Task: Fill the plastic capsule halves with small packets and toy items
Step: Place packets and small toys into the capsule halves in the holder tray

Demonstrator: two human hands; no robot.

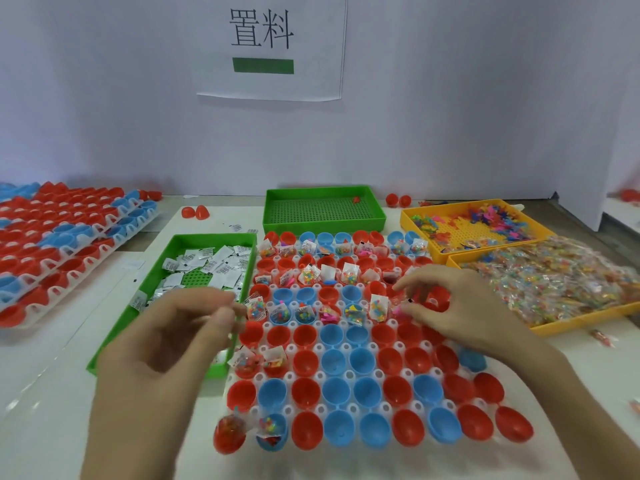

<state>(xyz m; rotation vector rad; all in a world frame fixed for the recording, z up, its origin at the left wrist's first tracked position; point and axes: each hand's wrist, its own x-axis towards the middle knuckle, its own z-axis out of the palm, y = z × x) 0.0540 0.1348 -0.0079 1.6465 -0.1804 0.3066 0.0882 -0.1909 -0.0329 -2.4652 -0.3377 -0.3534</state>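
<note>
A white holder tray (381, 372) in front of me carries rows of red and blue capsule halves (334, 362). The far rows and a few near-left cups hold clear bead packets (310, 275) and small toys. My left hand (173, 344) hovers at the tray's left edge, its blurred thumb and fingers pinching a small white packet (231, 315). My right hand (460, 306) is over the right side of the third row, its thumb and index finger holding a clear packet (408, 298) just above a pink toy (398, 310) in a red cup.
A green bin (166, 271) of white packets lies left of the tray, and another green bin (323, 206) stands behind it. Yellow bins at right hold plastic toys (485, 220) and bead packets (561, 282). Stacked capsule trays (69, 244) sit far left. Loose red halves (194, 212) lie near the wall.
</note>
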